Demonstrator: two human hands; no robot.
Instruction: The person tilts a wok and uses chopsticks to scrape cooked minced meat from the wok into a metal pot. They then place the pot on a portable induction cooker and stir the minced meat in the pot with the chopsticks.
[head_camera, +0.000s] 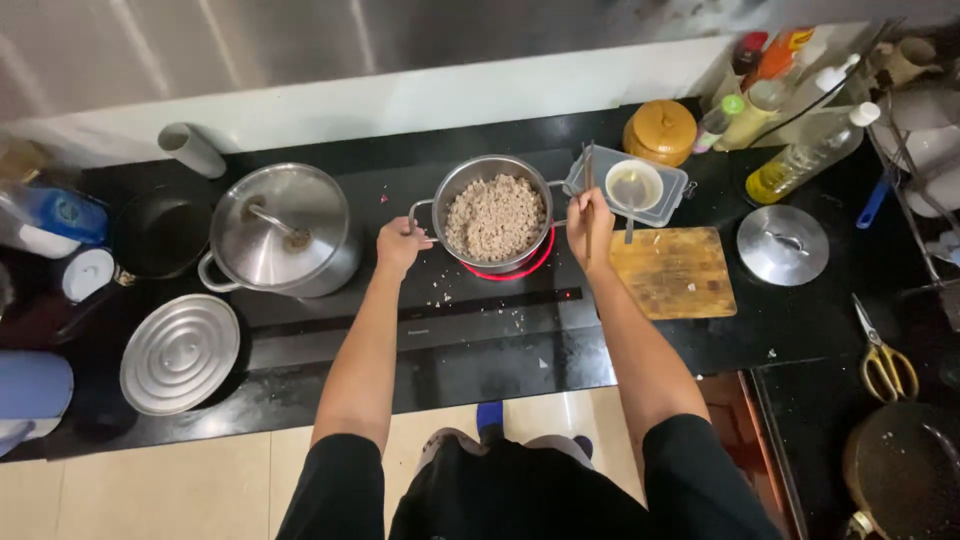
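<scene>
Steel pot (495, 215) of mince: my left hand (401, 243) grips its handle, right hand (590, 225) clasps chopsticks (588, 190).

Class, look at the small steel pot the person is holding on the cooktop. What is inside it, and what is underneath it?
The steel pot holds crumbly, pale brown minced food, filling most of it. A red glowing ring on the black cooktop shows beneath its edge. The pot's bottom and the rest of the ring are covered.

My left hand (400, 243): arm stretched forward, fingers curled closed in a grip.
My right hand (590, 222): arm extended, fingers pinched shut, knuckles up.
</scene>
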